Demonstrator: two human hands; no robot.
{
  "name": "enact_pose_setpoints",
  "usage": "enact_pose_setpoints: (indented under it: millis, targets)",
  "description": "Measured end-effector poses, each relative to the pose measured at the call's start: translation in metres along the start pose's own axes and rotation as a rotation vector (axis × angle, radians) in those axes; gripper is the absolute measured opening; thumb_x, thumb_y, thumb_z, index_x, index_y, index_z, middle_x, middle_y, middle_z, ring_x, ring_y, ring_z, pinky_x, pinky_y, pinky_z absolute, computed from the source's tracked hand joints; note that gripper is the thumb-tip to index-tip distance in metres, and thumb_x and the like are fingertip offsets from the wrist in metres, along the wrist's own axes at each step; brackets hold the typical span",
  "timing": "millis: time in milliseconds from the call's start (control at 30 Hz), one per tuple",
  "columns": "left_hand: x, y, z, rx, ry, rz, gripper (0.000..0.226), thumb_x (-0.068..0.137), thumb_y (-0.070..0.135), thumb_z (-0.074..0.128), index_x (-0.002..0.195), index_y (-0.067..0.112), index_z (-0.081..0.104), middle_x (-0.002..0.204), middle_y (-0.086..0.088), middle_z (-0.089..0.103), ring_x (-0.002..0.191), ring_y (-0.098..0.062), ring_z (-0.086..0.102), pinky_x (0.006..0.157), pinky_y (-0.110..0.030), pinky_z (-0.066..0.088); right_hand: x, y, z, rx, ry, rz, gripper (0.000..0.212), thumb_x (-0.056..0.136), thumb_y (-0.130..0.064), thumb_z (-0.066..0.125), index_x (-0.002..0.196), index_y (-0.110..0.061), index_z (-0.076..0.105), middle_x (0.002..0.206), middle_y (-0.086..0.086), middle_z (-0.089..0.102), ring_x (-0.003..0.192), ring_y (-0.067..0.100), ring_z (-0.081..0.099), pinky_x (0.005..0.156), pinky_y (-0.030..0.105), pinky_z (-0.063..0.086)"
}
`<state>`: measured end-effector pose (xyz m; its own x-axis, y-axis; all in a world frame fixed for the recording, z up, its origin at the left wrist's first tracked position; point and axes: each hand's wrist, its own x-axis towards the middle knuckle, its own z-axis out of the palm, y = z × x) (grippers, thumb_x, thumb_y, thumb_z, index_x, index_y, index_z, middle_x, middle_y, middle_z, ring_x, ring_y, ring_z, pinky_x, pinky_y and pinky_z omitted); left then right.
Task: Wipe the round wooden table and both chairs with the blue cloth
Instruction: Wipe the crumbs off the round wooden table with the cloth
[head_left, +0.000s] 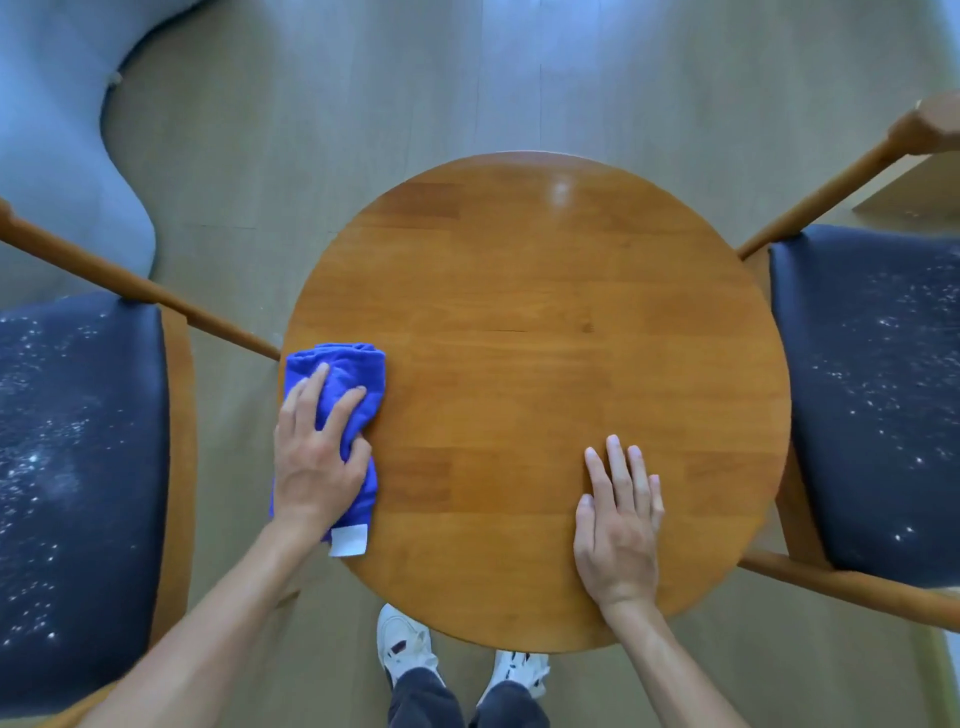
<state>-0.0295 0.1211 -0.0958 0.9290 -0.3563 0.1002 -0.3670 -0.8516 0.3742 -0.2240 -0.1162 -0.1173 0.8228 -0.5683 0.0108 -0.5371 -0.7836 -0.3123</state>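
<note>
**One of three pieces under way, both chairs untouched**

Three items need wiping, and judging by how things lie, only the round wooden surface (535, 322) is being worked on. The bunched blue cloth with its white label (337, 395) sits at the left edge of that surface, touching the wood and slightly overhanging the rim. The left hand (317, 457) lies on top of it, fingers (311, 389) spread forward and thumb tucked against the cloth's side, so it presses and partly grips the fabric. The right hand (618, 525) rests flat on the bare wood near the front right, fingers straight and close together, holding nothing; it seems to steady the table.

The wood looks free of specks, with a sheen toward the far side, though I cannot tell how much has been wiped. The left chair's dark padded seat (78, 467) and the right chair's dark padded seat (872, 389) both carry scattered white specks, so both chairs look still to do.
</note>
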Motion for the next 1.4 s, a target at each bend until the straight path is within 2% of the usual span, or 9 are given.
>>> enact_pose_setpoints:
  millis: [233,333,433,633,867,933,1033,1200,1400]
  targets:
    - [-0.085,0.138,0.043,-0.188,-0.086,-0.013,0.043,0.077,0.021,0.057,0.119,0.014,0.066,0.147,-0.018,0.039,0.135,-0.040,0.032,0.104,-0.055,0.037,0.005,0.001,-0.015,0.310,-0.106,0.080,0.051,0.089,-0.019,0.033,0.137,-0.017,0.051,0.153,0.000,0.034,0.146,0.015,0.018,0.119,0.034,0.001]
    - [-0.109,0.209,0.049,-0.490,-0.248,-0.093,0.044,0.089,0.027,0.051,0.132,0.027,0.055,0.157,0.003,0.022,0.146,-0.017,0.011,0.116,-0.046,0.021,0.009,0.003,-0.035,0.603,-0.133,0.207,0.052,0.089,-0.019,0.031,0.138,-0.012,0.047,0.153,0.000,0.034,0.143,0.007,0.021,0.121,0.034,0.010]
    - [-0.094,0.203,0.032,-0.799,-0.252,-0.228,0.043,0.092,0.021,0.044,0.134,0.025,0.052,0.150,0.011,0.032,0.140,-0.003,0.024,0.116,-0.038,0.022,0.003,-0.010,-0.050,0.590,-0.037,0.262,0.057,0.089,-0.034,0.039,0.143,-0.015,0.042,0.153,0.002,0.029,0.142,0.011,0.025,0.117,0.038,0.022]
    - [-0.030,0.070,0.010,-0.194,-0.185,-0.269,0.049,0.093,0.030,0.041,0.141,0.021,0.046,0.155,-0.006,0.030,0.145,-0.028,0.019,0.117,-0.048,0.013,-0.025,-0.106,-0.011,0.075,-0.043,0.190,0.062,0.073,-0.044,0.070,0.129,-0.021,0.060,0.147,0.022,0.039,0.131,0.044,0.042,0.093,0.050,0.044]
    - [-0.019,0.045,0.026,0.081,-0.266,-0.100,0.058,0.089,0.042,0.038,0.145,0.028,0.039,0.158,-0.005,0.020,0.147,-0.027,0.007,0.118,-0.049,0.002,-0.066,-0.031,-0.002,0.002,-0.095,-0.593,0.043,0.080,-0.031,0.066,0.122,-0.025,0.064,0.142,0.015,0.049,0.127,0.042,0.047,0.092,0.051,0.046]
    - [-0.020,0.044,0.029,0.104,-0.263,-0.086,0.061,0.087,0.045,0.035,0.146,0.029,0.037,0.159,-0.004,0.017,0.147,-0.027,0.005,0.118,-0.049,0.001,-0.049,0.028,-0.019,-0.027,-0.021,-0.543,0.040,0.081,-0.029,0.068,0.120,-0.020,0.068,0.139,0.018,0.050,0.125,0.045,0.048,0.095,0.053,0.044]
    - [-0.022,0.042,0.032,0.118,-0.277,-0.071,0.062,0.088,0.047,0.033,0.148,0.030,0.032,0.160,-0.002,0.011,0.148,-0.026,-0.001,0.118,-0.050,-0.003,-0.002,0.092,-0.042,-0.119,0.113,-0.166,0.041,0.083,-0.023,0.068,0.121,-0.010,0.066,0.138,0.026,0.047,0.121,0.050,0.048,0.098,0.057,0.042]
    - [-0.022,0.042,0.034,0.135,-0.283,-0.066,0.065,0.088,0.050,0.025,0.150,0.030,0.027,0.161,-0.002,0.007,0.148,-0.026,-0.004,0.118,-0.050,-0.004,0.063,0.056,-0.039,-0.103,0.259,0.485,0.042,0.091,-0.031,0.054,0.127,-0.011,0.060,0.144,0.025,0.040,0.123,0.048,0.043,0.099,0.052,0.038]
    - [-0.010,0.049,0.032,0.140,-0.156,-0.091,0.056,0.082,0.046,0.035,0.128,0.021,0.055,0.145,-0.010,0.037,0.136,-0.034,0.027,0.109,-0.056,0.020,0.034,-0.104,0.010,-0.047,0.060,0.022,0.060,0.071,-0.030,0.061,0.131,-0.023,0.057,0.148,0.021,0.038,0.133,0.045,0.038,0.101,0.054,0.041]
